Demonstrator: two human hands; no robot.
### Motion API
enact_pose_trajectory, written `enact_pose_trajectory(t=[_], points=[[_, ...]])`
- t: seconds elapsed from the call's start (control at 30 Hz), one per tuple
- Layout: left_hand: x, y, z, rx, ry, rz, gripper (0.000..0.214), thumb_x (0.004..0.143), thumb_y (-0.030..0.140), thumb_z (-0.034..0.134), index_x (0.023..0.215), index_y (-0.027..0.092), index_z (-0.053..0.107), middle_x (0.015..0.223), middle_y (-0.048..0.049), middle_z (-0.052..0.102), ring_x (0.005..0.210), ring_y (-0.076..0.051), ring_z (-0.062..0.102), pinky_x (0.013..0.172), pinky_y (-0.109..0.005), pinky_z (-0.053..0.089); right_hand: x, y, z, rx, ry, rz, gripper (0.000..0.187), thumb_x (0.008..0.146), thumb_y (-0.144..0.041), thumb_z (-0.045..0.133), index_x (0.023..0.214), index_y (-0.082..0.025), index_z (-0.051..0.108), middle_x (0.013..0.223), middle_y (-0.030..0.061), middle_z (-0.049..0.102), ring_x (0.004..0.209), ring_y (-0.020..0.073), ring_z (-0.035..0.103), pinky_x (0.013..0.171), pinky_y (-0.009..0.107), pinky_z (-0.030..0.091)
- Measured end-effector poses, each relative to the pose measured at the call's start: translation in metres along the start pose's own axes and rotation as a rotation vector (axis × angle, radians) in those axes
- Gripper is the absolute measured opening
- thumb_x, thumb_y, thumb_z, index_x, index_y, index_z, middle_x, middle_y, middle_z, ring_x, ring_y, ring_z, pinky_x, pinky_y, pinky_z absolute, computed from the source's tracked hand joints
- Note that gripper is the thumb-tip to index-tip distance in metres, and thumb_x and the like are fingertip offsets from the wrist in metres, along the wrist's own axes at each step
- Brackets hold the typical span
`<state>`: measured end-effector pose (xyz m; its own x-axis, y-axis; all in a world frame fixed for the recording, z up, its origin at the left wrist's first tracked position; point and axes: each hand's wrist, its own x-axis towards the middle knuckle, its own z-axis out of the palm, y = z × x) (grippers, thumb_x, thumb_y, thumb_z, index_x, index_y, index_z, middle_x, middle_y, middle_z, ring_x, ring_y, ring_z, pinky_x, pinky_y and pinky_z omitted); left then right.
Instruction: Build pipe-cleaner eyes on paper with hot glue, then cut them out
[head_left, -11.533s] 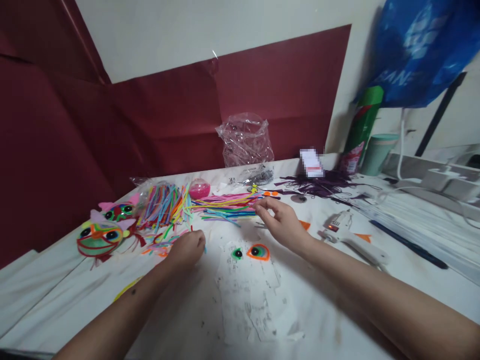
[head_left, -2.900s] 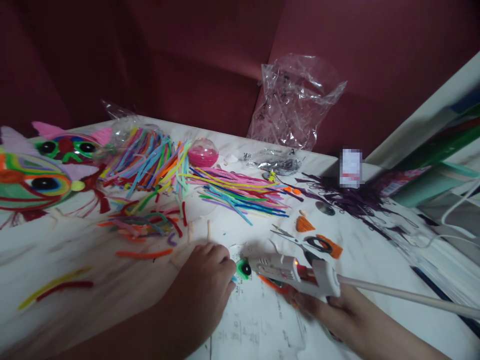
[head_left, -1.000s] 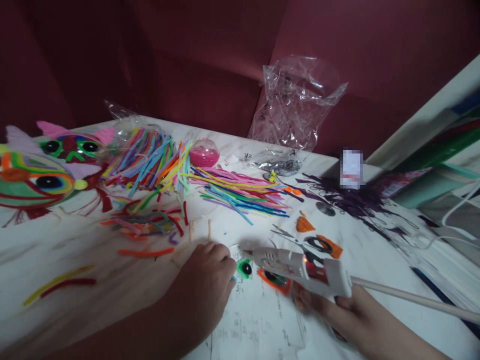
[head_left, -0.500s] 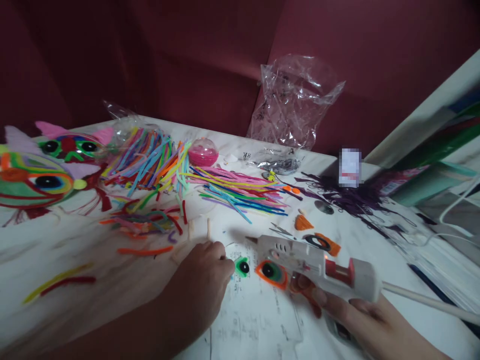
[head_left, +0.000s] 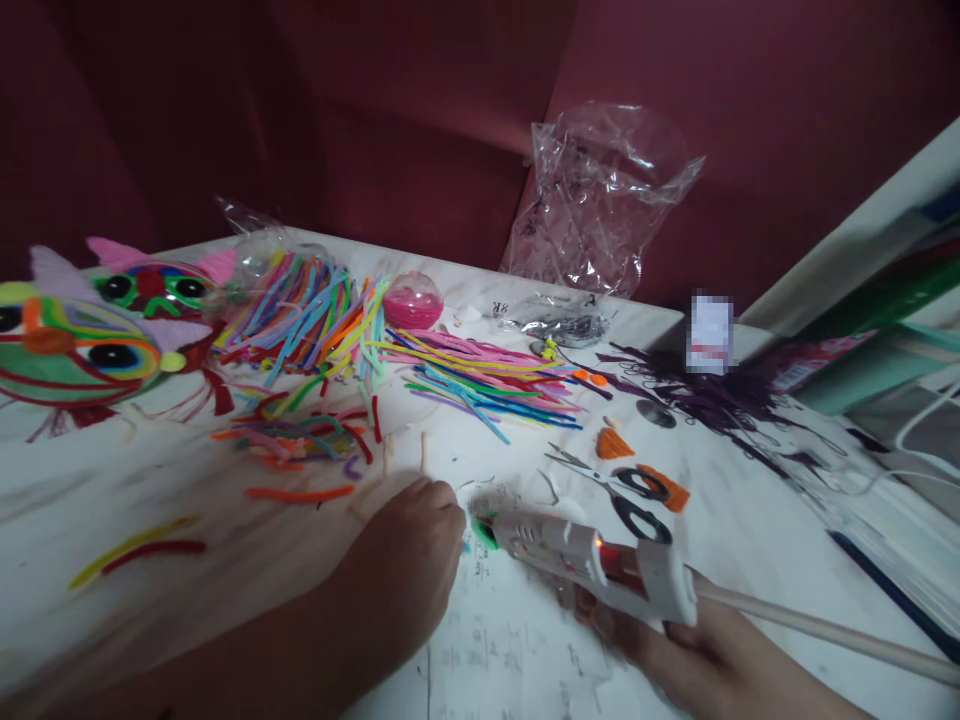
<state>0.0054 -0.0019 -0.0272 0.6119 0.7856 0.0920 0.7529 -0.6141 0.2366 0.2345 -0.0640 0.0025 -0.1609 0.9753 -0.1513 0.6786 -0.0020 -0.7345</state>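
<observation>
My right hand (head_left: 705,650) grips a white glue gun (head_left: 592,560) with a glue stick trailing out behind it to the right. The gun's nozzle points left onto a small green eye piece (head_left: 484,532) lying on a printed paper sheet (head_left: 517,650). My left hand (head_left: 409,560) rests closed just left of the green piece, fingertips pinched at its edge. The orange eye piece is hidden under the gun.
Heaps of coloured pipe cleaners (head_left: 480,380) lie behind the hands. Two pipe-cleaner masks (head_left: 82,340) sit at far left. Scissors (head_left: 622,495) and orange scraps (head_left: 613,443) lie to the right. A pink ball (head_left: 412,300) and a clear plastic bag (head_left: 600,200) stand at the back.
The glue gun has swung back down and left, so its nozzle is on the green eye piece again and covers the orange one. My left hand stayed in place.
</observation>
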Motion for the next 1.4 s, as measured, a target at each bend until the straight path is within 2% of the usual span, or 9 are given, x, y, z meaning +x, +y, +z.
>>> enact_pose_trajectory(t=[0.17,0.3,0.5,0.67,0.8,0.9,1.13,1.3,1.4], points=[[-0.002,-0.001,0.001,0.000,0.015,0.021,0.019,0.082,0.007,0.049,0.066,0.016,0.057,0.076,-0.0045,0.059,0.076,-0.017,0.051,0.068,-0.029,0.041,0.000,0.003,0.006,0.008,0.034,0.040,0.035,0.078,-0.048,0.056,0.098,-0.021,0.068,0.098,0.0075,0.072,0.087,0.0244,0.066,0.077,0.033,0.056],[-0.003,-0.001,0.000,0.002,0.021,0.030,0.018,0.081,0.007,0.049,0.068,0.016,0.057,0.075,-0.0043,0.059,0.077,-0.017,0.051,0.069,-0.029,0.041,-0.001,0.006,0.008,0.000,0.026,0.070,0.043,0.078,-0.052,0.056,0.108,-0.023,0.066,0.096,0.0078,0.072,0.083,0.0237,0.067,0.072,0.032,0.057],[-0.002,0.001,-0.001,-0.001,-0.004,-0.001,0.018,0.081,0.007,0.048,0.068,0.016,0.057,0.079,-0.0050,0.059,0.077,-0.017,0.052,0.070,-0.029,0.042,-0.001,0.006,0.011,0.032,-0.021,0.079,0.037,0.079,-0.052,0.053,0.094,-0.022,0.070,0.093,0.0073,0.073,0.077,0.0224,0.067,0.068,0.030,0.057],[-0.002,0.001,-0.002,-0.016,-0.013,-0.019,0.018,0.082,0.007,0.048,0.068,0.016,0.056,0.079,-0.0050,0.059,0.077,-0.017,0.052,0.070,-0.029,0.042,-0.002,0.012,0.014,0.021,0.028,0.064,0.039,0.080,-0.051,0.054,0.104,-0.023,0.068,0.096,0.0076,0.071,0.076,0.0224,0.066,0.067,0.032,0.057],[-0.002,0.001,-0.003,-0.013,-0.015,-0.008,0.018,0.081,0.007,0.048,0.068,0.016,0.056,0.078,-0.0048,0.059,0.078,-0.017,0.051,0.070,-0.029,0.042,0.001,0.017,0.009,-0.106,-0.069,0.007,0.038,0.084,-0.048,0.050,0.106,-0.022,0.067,0.103,0.0092,0.069,0.086,0.0246,0.066,0.077,0.037,0.056],[-0.002,0.001,-0.003,-0.009,-0.017,0.001,0.018,0.082,0.007,0.048,0.069,0.016,0.057,0.077,-0.0045,0.058,0.078,-0.017,0.051,0.070,-0.029,0.041,0.003,0.014,0.005,-0.158,-0.100,-0.067,0.034,0.085,-0.043,0.050,0.107,-0.023,0.065,0.106,0.0090,0.068,0.092,0.0247,0.065,0.081,0.036,0.055],[-0.003,0.001,-0.004,-0.008,0.003,0.013,0.020,0.082,0.005,0.047,0.067,0.016,0.055,0.074,-0.0043,0.057,0.076,-0.017,0.051,0.067,-0.029,0.041,0.003,0.003,0.006,-0.160,-0.015,-0.123,0.026,0.083,-0.038,0.051,0.097,-0.022,0.067,0.093,0.0066,0.070,0.083,0.0237,0.066,0.074,0.034,0.057],[-0.002,0.001,-0.003,-0.004,0.008,0.016,0.019,0.082,0.006,0.047,0.067,0.016,0.055,0.073,-0.0038,0.057,0.076,-0.017,0.051,0.068,-0.029,0.040,0.001,0.004,0.008,-0.143,0.067,-0.095,0.028,0.081,-0.041,0.055,0.098,-0.023,0.068,0.098,0.0072,0.070,0.087,0.0249,0.066,0.076,0.034,0.056],[-0.002,0.002,-0.004,-0.012,-0.013,-0.006,0.019,0.082,0.006,0.047,0.068,0.015,0.056,0.076,-0.0045,0.058,0.076,-0.017,0.051,0.068,-0.029,0.041,0.002,0.000,0.008,-0.122,0.047,-0.142,0.024,0.081,-0.035,0.054,0.094,-0.023,0.069,0.093,0.0053,0.072,0.081,0.0230,0.067,0.072,0.031,0.056]])
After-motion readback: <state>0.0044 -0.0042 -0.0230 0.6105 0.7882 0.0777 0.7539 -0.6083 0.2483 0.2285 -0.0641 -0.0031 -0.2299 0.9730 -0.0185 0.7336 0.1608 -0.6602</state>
